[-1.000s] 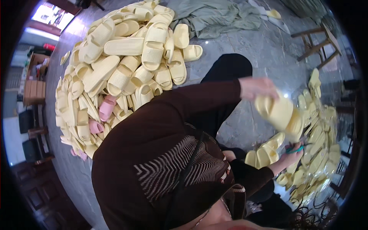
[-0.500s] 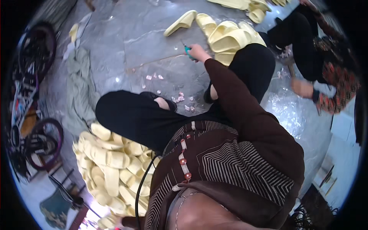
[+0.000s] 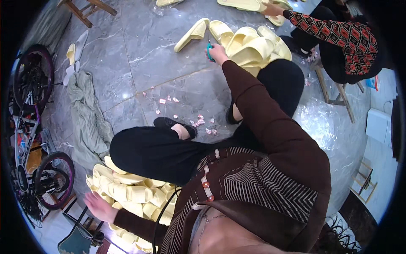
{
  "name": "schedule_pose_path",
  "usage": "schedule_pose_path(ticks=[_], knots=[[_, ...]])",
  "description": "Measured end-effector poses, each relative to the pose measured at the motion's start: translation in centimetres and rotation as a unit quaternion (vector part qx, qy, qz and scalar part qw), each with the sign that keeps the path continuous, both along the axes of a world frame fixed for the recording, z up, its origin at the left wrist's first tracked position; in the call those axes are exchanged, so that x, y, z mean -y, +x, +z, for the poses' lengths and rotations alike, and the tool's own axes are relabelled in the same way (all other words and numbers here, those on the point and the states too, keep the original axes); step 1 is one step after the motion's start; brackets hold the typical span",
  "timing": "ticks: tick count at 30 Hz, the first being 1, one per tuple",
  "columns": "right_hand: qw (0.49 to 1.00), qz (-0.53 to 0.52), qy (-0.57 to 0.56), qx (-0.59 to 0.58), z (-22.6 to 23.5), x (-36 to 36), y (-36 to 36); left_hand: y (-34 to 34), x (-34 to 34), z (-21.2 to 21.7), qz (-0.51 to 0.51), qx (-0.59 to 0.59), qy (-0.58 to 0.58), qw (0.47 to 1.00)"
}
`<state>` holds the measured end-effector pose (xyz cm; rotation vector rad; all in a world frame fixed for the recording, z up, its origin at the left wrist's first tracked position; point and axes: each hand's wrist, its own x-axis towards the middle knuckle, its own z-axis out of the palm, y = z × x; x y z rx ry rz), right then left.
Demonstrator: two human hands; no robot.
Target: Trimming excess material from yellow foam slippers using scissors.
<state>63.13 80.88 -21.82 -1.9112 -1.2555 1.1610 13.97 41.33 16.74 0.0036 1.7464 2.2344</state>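
Note:
My right hand [image 3: 218, 55] is closed on a pair of small scissors [image 3: 209, 51] with teal handles, the thin blades pointing away from me. Just beyond it a pale yellow slipper [image 3: 192, 35] lies tilted on its side, and a cluster of yellow slippers [image 3: 249, 47] sits to its right, beside my knee. Over at the lower left, my left hand [image 3: 100, 206] is open with fingers apart, holding nothing. It is at the left edge of a big heap of yellow slippers [image 3: 137, 194], my forearm crossing in front of part of it.
Pink-white scraps [image 3: 198, 121] litter the floor by my shoe. A grey-green cloth [image 3: 88, 114] and a bicycle [image 3: 31, 139] are on the left. At the upper right a co-worker in a patterned sleeve [image 3: 315, 27] touches a yellow slipper [image 3: 241, 4]; a wooden stool [image 3: 338, 95] is below.
My left hand has come up and leftward from the low side of the slipper heap. The right hand keeps the scissors, nearly in place. The co-worker's arm has reached out to the far slippers.

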Motion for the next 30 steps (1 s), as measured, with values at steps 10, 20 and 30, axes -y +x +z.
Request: schedule_pose_path(ticks=[10, 20, 30], knots=[[0.968, 0.046, 0.185, 0.165, 0.9, -5.9, -1.7, 15.7, -25.9, -4.1, -0.489, 0.239, 0.211, 0.812], [0.983, 0.075, 0.120, 0.120, -1.8, -5.4, -2.1, 18.0, -26.4, -6.5, -0.463, 0.223, 0.097, 0.852], [0.987, 0.121, 0.027, -0.105, 14.7, 0.0, -6.8, 21.3, -26.5, -12.5, -0.501, -0.165, -0.224, 0.820]])
